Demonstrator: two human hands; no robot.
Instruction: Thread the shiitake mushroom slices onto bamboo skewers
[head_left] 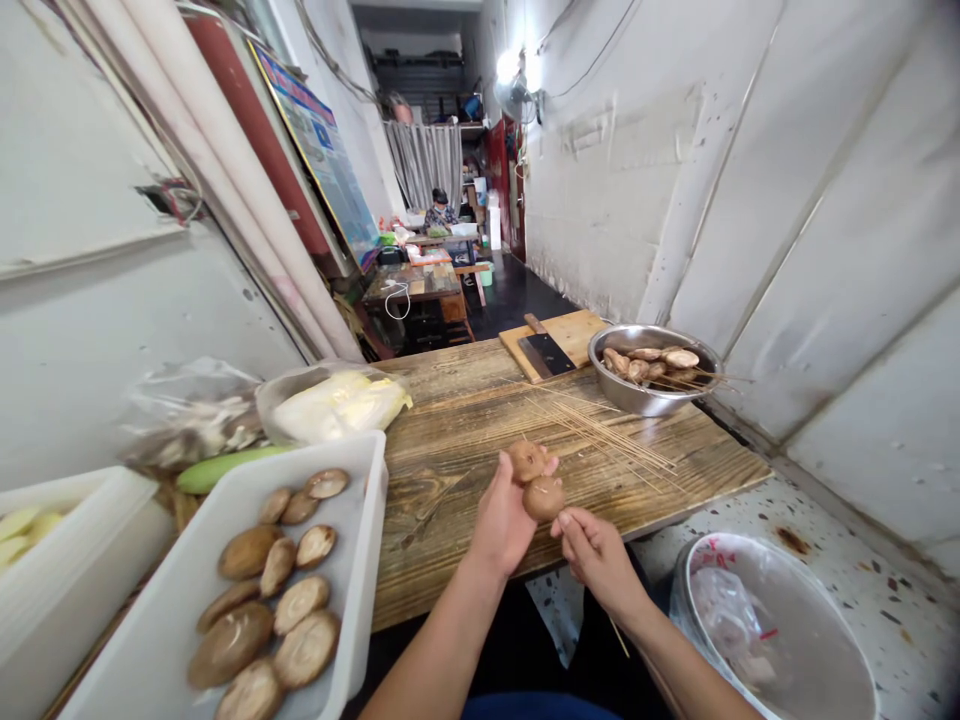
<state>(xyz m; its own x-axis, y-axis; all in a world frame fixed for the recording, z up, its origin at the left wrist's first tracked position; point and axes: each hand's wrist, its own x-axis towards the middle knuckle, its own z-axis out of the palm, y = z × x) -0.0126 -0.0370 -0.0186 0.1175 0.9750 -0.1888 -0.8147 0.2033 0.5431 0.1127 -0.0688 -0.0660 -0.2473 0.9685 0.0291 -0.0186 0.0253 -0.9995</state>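
Note:
My left hand (pixel 499 520) is closed around two brown mushroom caps (pixel 544 498), one beyond the other, above the wooden table. In my right hand (pixel 600 560) the fingertips pinch a thin bamboo skewer (pixel 620 638), right at the edge of the nearer cap. The skewer's tail slants down below that hand, and a short tip seems to show at the far cap. Loose bamboo skewers (pixel 611 438) lie on the table beyond my hands. More mushrooms (pixel 300 603), some gill side up, lie in the white plastic tray (pixel 365 560) to the left.
A metal bowl (pixel 652 400) with skewered mushrooms stands at the far right, beside a cleaver (pixel 546 355) on a cutting board (pixel 574 332). Bagged cabbage (pixel 337 405) and a green vegetable (pixel 225 468) lie behind the tray. A bucket (pixel 810 610) stands lower right. One person (pixel 441 210) sits far back.

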